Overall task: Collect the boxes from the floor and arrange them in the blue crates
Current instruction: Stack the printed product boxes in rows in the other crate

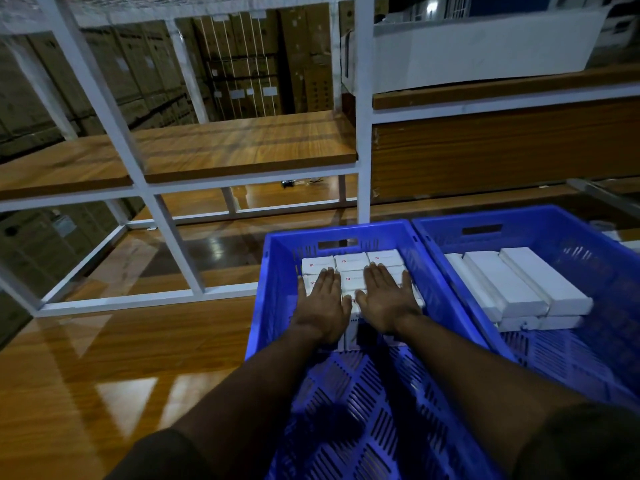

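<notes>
Two blue crates stand side by side on the wooden floor. In the left crate (273,289) several small white boxes (351,262) with red marks are packed flat against the far wall. My left hand (323,303) and my right hand (386,301) lie palm down on top of these boxes, fingers straight and pointing away from me. The right crate (568,233) holds longer plain white boxes (519,285) stacked in two layers at its far left. Both forearms reach over the near half of the left crate, whose perforated bottom is bare.
A white metal rack (166,230) with wooden shelves stands to the left and ahead of the crates. Brown cartons (242,64) are stacked behind it. A large white box (478,53) sits on the upper right shelf. Glossy wooden floor (104,375) stretches to the left.
</notes>
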`<state>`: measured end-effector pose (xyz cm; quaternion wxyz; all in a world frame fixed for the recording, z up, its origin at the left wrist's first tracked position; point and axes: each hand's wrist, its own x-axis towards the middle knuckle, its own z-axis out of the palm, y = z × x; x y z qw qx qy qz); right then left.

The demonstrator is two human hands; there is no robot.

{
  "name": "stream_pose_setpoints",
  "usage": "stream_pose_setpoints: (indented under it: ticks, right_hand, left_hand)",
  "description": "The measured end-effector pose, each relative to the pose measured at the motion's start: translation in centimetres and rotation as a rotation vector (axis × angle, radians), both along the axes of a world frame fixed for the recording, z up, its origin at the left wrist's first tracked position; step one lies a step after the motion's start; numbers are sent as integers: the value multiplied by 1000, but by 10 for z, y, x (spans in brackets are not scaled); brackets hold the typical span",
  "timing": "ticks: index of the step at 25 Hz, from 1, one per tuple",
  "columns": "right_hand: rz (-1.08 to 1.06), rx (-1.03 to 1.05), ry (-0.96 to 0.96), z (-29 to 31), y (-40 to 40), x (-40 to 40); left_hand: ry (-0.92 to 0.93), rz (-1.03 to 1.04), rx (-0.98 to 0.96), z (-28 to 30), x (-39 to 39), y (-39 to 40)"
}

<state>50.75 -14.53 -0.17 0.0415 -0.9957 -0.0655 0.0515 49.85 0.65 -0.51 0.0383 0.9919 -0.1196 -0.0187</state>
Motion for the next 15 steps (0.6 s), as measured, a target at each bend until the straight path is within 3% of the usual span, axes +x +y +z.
stream_pose_setpoints:
  ticks: [15]
  right_hand:
    - [-18, 47, -10, -2, -1, 5]
  left_hand:
    - [29, 40, -13, 6, 4, -11]
